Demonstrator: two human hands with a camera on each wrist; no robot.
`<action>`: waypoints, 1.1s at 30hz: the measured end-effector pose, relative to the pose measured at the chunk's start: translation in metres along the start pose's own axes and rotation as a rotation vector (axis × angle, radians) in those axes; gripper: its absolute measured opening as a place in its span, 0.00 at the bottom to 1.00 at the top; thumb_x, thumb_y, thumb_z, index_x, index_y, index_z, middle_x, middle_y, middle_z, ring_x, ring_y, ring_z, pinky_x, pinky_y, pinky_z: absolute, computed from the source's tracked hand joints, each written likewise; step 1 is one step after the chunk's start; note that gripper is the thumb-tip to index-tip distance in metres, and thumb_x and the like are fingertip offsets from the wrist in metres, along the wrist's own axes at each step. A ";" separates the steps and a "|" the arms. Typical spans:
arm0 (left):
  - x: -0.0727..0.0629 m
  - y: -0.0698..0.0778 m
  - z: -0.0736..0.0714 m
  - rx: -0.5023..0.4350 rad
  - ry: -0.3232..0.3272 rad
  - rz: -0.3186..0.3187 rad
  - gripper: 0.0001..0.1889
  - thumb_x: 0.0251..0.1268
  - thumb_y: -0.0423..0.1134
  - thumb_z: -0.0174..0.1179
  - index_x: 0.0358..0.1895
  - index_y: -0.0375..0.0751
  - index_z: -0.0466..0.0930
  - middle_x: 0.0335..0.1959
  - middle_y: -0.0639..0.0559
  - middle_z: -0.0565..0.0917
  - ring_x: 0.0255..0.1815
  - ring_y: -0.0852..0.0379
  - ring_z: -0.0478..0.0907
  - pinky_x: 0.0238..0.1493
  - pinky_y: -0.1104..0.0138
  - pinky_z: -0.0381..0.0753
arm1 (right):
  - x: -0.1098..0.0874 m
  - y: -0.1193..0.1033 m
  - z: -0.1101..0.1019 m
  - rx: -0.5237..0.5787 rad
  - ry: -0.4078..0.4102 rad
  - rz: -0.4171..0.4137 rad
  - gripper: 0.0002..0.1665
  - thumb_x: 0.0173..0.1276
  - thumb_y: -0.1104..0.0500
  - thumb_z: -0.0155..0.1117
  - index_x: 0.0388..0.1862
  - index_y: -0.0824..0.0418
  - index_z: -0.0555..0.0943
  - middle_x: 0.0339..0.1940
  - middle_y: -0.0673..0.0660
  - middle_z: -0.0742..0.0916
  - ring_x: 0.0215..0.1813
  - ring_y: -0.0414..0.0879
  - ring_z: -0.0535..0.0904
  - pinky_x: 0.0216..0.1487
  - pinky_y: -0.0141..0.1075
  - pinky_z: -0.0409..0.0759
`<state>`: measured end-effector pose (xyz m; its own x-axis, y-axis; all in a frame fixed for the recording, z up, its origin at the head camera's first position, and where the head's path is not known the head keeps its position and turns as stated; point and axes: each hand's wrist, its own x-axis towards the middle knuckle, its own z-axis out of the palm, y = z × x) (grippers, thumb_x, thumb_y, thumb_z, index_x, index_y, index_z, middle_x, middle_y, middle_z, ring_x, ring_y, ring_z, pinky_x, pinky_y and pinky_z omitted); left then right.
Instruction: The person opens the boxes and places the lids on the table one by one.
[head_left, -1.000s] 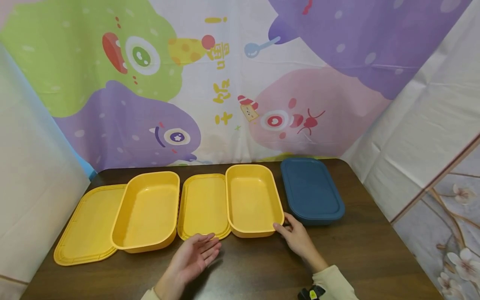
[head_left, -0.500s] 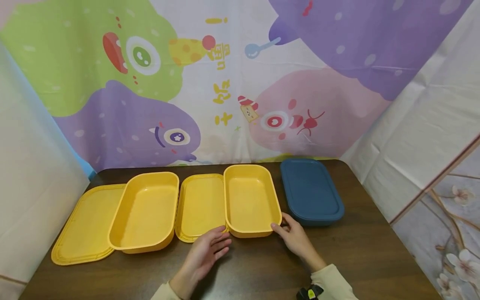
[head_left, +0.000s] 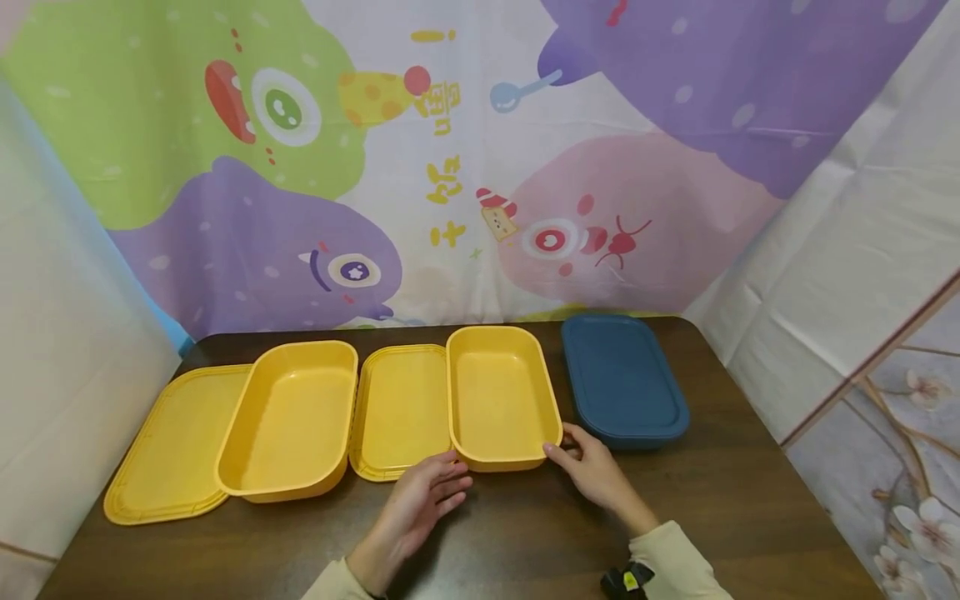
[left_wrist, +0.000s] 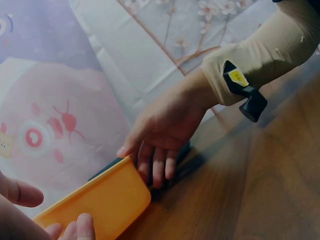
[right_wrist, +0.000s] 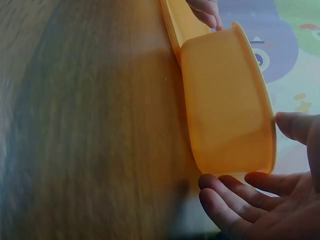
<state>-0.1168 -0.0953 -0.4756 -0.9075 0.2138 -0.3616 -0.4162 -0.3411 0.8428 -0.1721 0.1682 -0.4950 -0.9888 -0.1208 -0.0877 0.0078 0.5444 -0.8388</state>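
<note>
A smaller yellow food container without its lid stands in the middle of the table. My right hand holds its front right corner, thumb at the rim and the other fingers along the outer wall, as the right wrist view shows of the right hand. At the front left corner is my left hand, its fingers loosely extended and the fingertips close to the wall. Just left of the container lies a flat yellow lid, which its left side borders.
A larger open yellow container stands farther left, overlapping a larger yellow lid by the table's left edge. To the right, a blue lidded container sits near the back. A cartoon-printed cloth hangs behind the table.
My left hand has moved right, from before the smaller lid to the container's front left corner. The container has shifted very slightly left with my right hand still at its corner.
</note>
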 end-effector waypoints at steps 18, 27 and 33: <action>-0.005 -0.004 0.018 0.075 -0.165 -0.055 0.25 0.72 0.40 0.50 0.64 0.25 0.68 0.54 0.43 0.82 0.51 0.56 0.82 0.59 0.59 0.78 | 0.001 -0.002 -0.023 -0.149 -0.136 -0.101 0.25 0.69 0.48 0.62 0.56 0.64 0.79 0.40 0.52 0.86 0.38 0.40 0.78 0.37 0.30 0.76; -0.007 0.004 0.036 0.126 -0.096 0.120 0.19 0.71 0.35 0.49 0.57 0.22 0.72 0.45 0.48 0.85 0.47 0.59 0.82 0.53 0.64 0.80 | 0.001 -0.005 -0.037 -0.291 -0.198 -0.174 0.22 0.71 0.45 0.59 0.53 0.60 0.81 0.39 0.48 0.86 0.41 0.39 0.78 0.42 0.32 0.77; -0.005 0.007 0.048 0.196 -0.044 0.243 0.17 0.70 0.32 0.49 0.54 0.20 0.73 0.49 0.35 0.83 0.49 0.52 0.82 0.50 0.65 0.81 | -0.001 -0.008 -0.042 -0.329 -0.193 -0.203 0.20 0.71 0.47 0.60 0.52 0.59 0.82 0.38 0.47 0.86 0.41 0.39 0.79 0.41 0.33 0.77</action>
<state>-0.1124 -0.0554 -0.4487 -0.9740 0.1882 -0.1264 -0.1648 -0.2051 0.9648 -0.1772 0.1989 -0.4661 -0.9193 -0.3884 -0.0637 -0.2625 0.7254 -0.6363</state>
